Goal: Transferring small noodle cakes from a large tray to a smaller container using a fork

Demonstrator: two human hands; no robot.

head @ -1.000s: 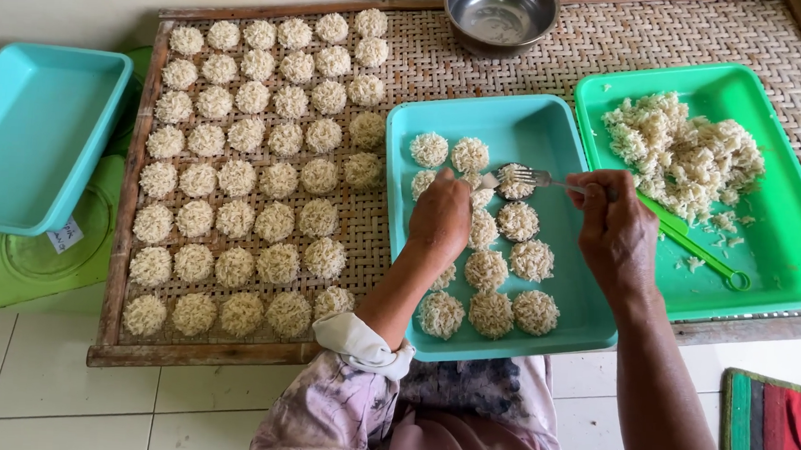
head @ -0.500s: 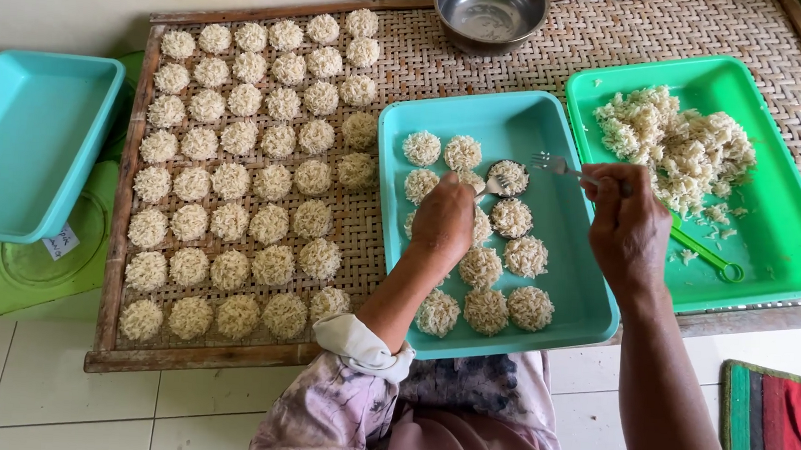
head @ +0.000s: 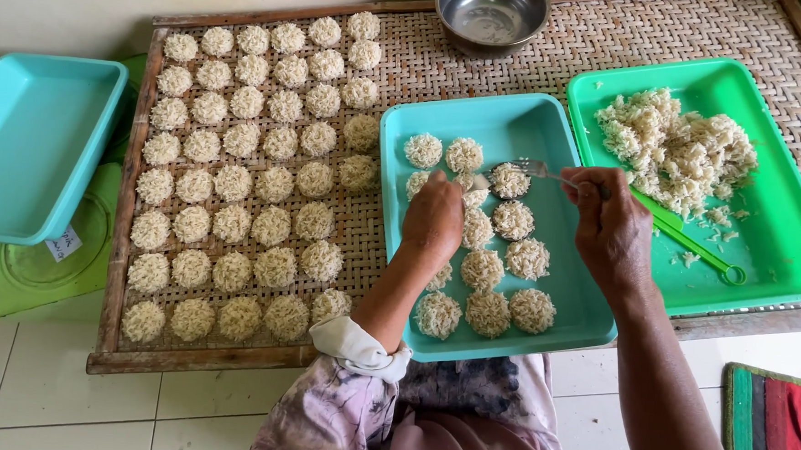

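My left hand [head: 434,219] rests over the turquoise tray [head: 506,121], fingertips touching a small round mould next to the rice patties [head: 495,257] laid in rows there. My right hand [head: 611,222] grips a metal fork [head: 536,171] whose tines press on a patty near the tray's upper middle. To the right, a green tray [head: 783,245] holds a loose heap of cooked rice [head: 674,148] and a green spoon [head: 692,245].
A woven bamboo rack [head: 409,61] carries several rows of round rice patties [head: 248,167] on its left half. A steel bowl [head: 491,15] stands at the back. A turquoise tray [head: 30,146] lies left on a green lid. White tiled floor, striped mat at lower right.
The fork has shifted slightly between patties at the tray's upper middle, and my left hand has stayed over the mould beside it.
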